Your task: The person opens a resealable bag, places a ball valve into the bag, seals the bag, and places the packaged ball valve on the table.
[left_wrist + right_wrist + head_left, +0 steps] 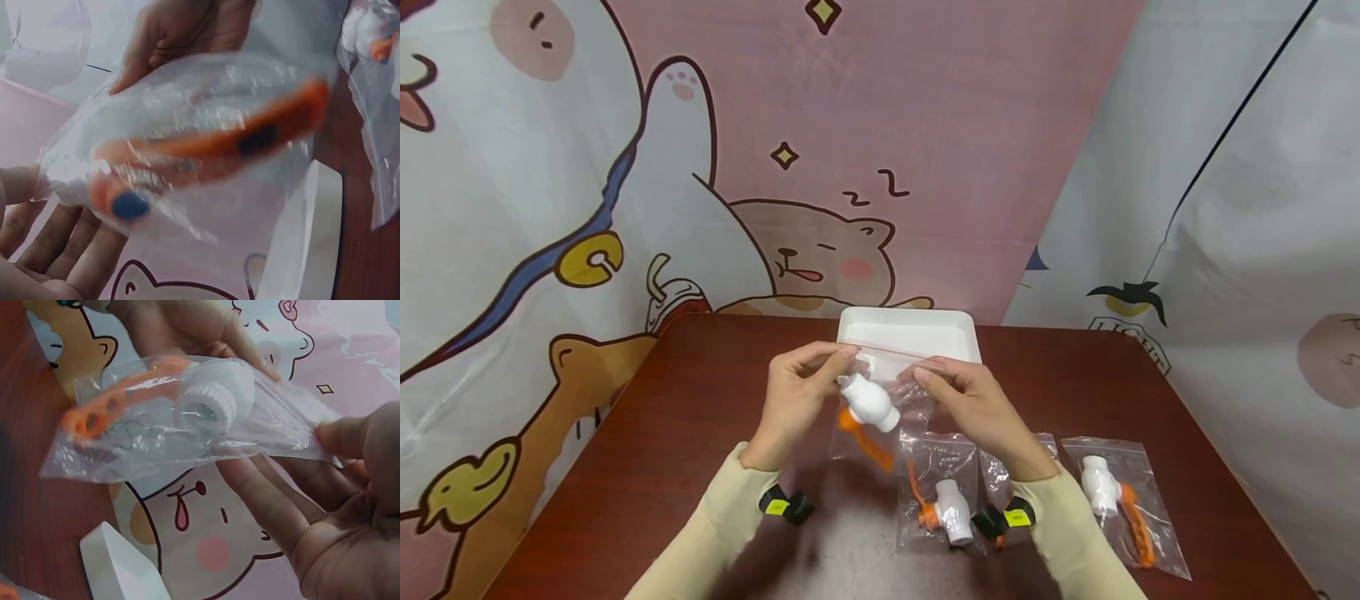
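Held up over the table is a clear zip bag (917, 417) with a white ball valve (868, 402) inside. The valve's orange handle (284, 122) shows through the plastic, slanting downward in the head view. My left hand (797, 400) pinches the bag's top left corner between thumb and fingers. At the top right, my right hand (981, 408) pinches the same edge, so the bag's mouth is stretched between both hands. In the right wrist view, the valve's ribbed white end (206, 412) faces the camera, and the thumb presses the bag's edge against the fingers.
A white tray (910, 325) stands at the table's back edge, behind the hands. On the brown table (700, 433) lie more bagged valves: one (953, 508) near the middle, one (1101, 487) at right, and another bag (996, 475) partly hidden by the right forearm.
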The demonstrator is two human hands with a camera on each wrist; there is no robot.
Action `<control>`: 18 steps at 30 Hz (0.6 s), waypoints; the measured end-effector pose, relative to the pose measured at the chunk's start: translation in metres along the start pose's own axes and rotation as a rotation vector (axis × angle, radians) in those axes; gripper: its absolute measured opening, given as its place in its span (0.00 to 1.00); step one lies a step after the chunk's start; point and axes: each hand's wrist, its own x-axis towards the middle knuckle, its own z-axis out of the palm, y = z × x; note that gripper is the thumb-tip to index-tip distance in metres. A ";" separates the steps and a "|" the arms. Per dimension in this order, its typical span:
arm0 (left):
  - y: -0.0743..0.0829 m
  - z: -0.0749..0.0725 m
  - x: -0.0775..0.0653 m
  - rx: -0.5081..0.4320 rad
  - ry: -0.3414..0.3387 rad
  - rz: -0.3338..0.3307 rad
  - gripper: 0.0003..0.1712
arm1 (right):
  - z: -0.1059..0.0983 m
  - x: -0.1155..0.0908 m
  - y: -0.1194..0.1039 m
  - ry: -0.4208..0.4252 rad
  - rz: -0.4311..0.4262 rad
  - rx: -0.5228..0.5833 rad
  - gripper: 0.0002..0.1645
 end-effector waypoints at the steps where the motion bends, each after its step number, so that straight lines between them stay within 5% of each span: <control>1: -0.001 -0.001 0.000 0.003 -0.002 -0.025 0.13 | 0.001 0.001 0.000 -0.007 0.026 0.026 0.18; 11: -0.019 -0.015 -0.004 0.011 0.029 -0.290 0.16 | 0.013 0.017 0.021 -0.122 0.253 0.336 0.23; 18: -0.051 -0.031 -0.013 0.027 0.051 -0.447 0.17 | 0.037 0.028 0.048 -0.140 0.377 0.436 0.21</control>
